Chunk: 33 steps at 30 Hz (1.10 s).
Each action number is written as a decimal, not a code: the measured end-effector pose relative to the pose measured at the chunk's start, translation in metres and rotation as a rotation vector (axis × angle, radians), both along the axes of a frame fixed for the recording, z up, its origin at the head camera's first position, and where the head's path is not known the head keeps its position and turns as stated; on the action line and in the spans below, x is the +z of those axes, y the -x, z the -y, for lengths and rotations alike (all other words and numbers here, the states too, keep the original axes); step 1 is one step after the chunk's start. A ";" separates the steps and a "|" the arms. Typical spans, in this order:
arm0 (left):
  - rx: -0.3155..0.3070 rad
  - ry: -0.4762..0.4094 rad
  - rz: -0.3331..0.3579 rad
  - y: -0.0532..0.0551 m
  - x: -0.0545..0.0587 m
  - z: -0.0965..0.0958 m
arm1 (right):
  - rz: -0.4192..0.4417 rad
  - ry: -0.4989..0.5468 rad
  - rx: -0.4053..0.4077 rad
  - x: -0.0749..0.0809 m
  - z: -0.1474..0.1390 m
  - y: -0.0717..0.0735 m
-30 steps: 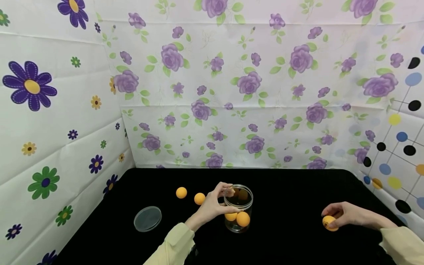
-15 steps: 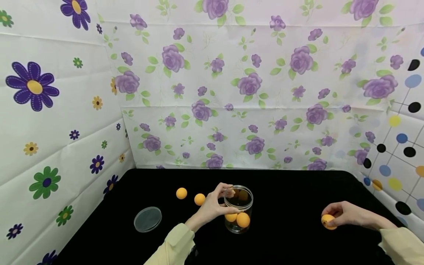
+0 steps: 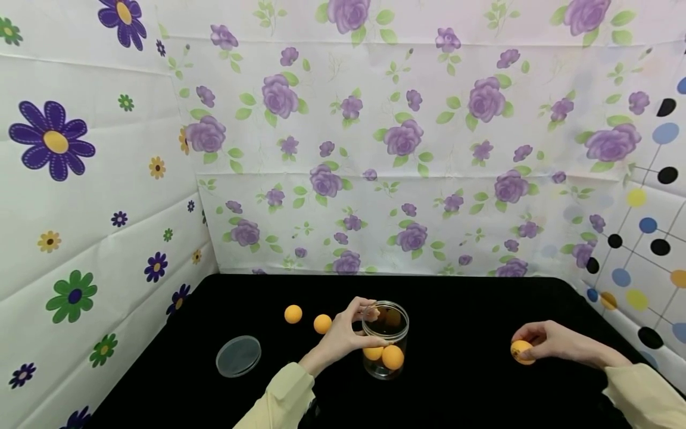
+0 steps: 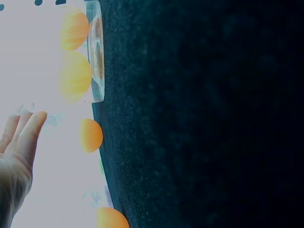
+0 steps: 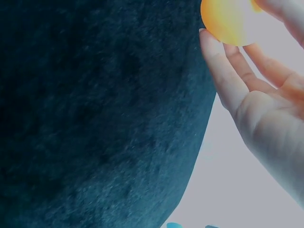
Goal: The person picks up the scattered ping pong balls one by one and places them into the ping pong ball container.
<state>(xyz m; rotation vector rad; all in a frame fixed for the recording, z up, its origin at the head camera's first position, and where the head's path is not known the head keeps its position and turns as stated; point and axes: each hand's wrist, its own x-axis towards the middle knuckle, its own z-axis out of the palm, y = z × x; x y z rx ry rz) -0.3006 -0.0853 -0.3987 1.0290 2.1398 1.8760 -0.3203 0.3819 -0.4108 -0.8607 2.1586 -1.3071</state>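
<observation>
A clear uncapped jar (image 3: 384, 372) stands upright mid-table, with several orange ping-pong balls (image 3: 393, 357) inside. My left hand (image 3: 343, 330) grips the jar near its rim from the left, thumb in front and fingers behind. Off to the right, my right hand (image 3: 554, 341) pinches another orange ping-pong ball (image 3: 518, 351) between thumb and fingers; dark print shows on it. The right wrist view has this held ball (image 5: 228, 21) at the fingertips, above the dark cloth. In the left wrist view the jar's base (image 4: 97, 52) sits on the cloth, balls resting low inside.
Two loose orange balls, one farther left (image 3: 293, 314) and one close behind the left hand (image 3: 323, 323), lie on the black tablecloth (image 3: 455, 322). A clear round lid (image 3: 239, 356) lies flat at the left. Patterned curtains (image 3: 332, 149) wall in the table's back and sides.
My right hand has moved slightly left and up with its ball, closer to the jar. The left hand and the jar hold their place.
</observation>
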 end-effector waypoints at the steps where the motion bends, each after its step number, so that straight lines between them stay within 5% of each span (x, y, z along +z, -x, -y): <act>1: 0.003 0.003 0.001 -0.001 0.001 0.000 | -0.002 0.000 -0.004 0.001 0.001 0.000; 33: 0.031 0.025 0.002 -0.001 0.002 -0.001 | -0.097 0.006 -0.028 0.010 0.049 0.013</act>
